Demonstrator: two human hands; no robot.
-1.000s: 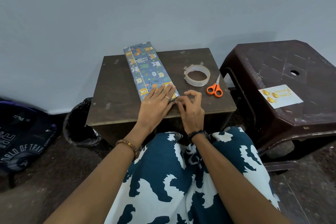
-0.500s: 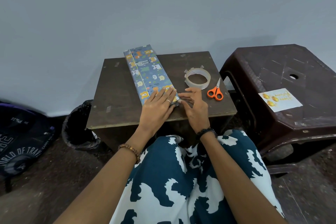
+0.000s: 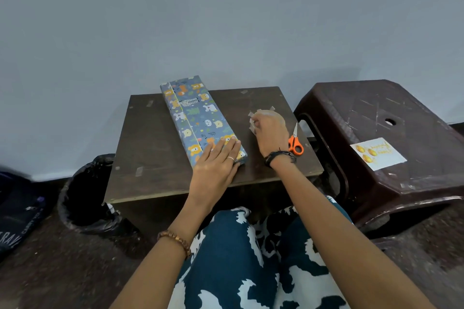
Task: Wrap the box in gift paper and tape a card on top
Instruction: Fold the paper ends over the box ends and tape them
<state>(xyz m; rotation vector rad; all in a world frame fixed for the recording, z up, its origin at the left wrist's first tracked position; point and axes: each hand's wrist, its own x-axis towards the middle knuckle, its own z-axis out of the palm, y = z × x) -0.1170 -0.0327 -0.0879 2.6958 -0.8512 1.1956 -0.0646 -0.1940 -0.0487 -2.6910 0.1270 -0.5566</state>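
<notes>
1. Two hands are seen at work over the small dark brown wooden table (image 3: 155,158).
2. The long box wrapped in blue gift paper with little animals (image 3: 198,118) is laid flat on the table, with its far end pointing at the grey wall.
3. The near end of the box is pressed down by the left hand (image 3: 216,165), with the fingers kept flat and straight.
4. The clear roll of sticky tape (image 3: 270,118) is reached by the right hand (image 3: 270,133), just to the right of the box.
5. A small cut strip of tape on the rim of the roll seems to be pinched by the curled fingertips (image 3: 254,128), but this cannot be told for sure.
6. The step in hand is judged to be this: a bit of tape is fetched so the folded end flap can be stuck down.
7. For a good job, the flap should be kept pressed flat until the tape is on it, or the fold may pop open.
8. The strip should be held by one tip only, so it is not stuck to itself.
9. The orange-handled scissors (image 3: 295,142) are left lying on the table, just beside the right wrist.
10. The white card with gold pictures (image 3: 378,154) is waiting on the dark brown plastic stool (image 3: 376,113) to the right, well apart from the box.
</notes>
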